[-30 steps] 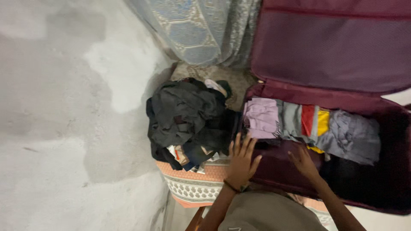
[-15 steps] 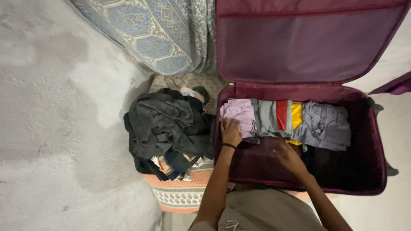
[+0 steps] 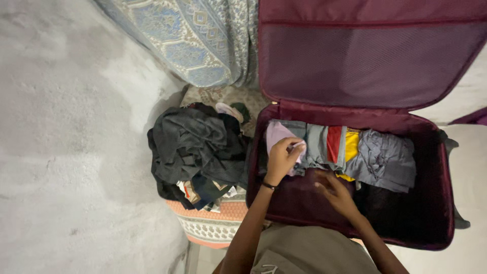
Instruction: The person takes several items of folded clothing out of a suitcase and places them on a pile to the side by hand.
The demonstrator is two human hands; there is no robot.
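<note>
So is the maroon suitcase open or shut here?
Open. The suitcase has its lid raised behind, showing a row of folded clothes inside.

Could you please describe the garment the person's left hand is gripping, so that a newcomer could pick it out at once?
Start at the open maroon suitcase, where a row of folded clothes lies along the wall below the raised lid. The leftmost piece, under the left hand, is the pale lilac garment. Its neighbours are grey, red, yellow and slate grey; only this one is lilac.

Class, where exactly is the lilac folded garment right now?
The lilac folded garment lies at the left end of the clothes row in the maroon suitcase, gripped by the left hand, beside a grey garment.
</note>
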